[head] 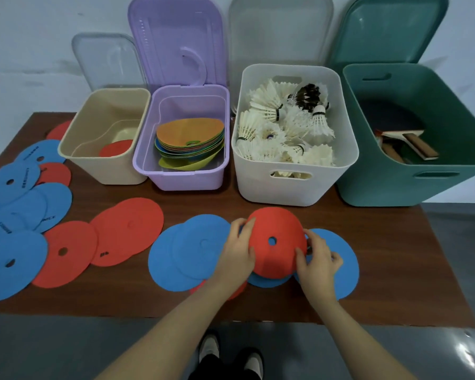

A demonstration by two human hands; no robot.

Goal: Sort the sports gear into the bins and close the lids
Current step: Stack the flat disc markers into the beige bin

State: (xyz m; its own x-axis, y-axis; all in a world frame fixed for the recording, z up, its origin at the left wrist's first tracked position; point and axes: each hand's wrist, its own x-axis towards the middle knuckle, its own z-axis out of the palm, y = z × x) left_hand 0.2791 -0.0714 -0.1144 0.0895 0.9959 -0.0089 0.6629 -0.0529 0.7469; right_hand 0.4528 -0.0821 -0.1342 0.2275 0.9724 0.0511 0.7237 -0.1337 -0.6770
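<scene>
Both hands hold a red flat disc [277, 242] with a centre hole, bowed upward over the table's front middle. My left hand [237, 253] grips its left edge and my right hand [317, 260] pinches its right edge. Blue discs [192, 256] lie under and beside it. More red discs [126, 229] and blue discs [14, 264] are spread over the table's left. Four open bins stand behind: a beige bin [74, 149] with one red disc, a purple bin [220, 171] with stacked coloured discs, a white bin [291, 187] of shuttlecocks, and a green bin [390, 185] with paddles.
The brown table [395, 259] has bare wood at its front right. Clear, purple, grey and green lids [176, 42] lean upright on the wall behind their bins. My shoes [231, 355] show on the grey floor below the table edge.
</scene>
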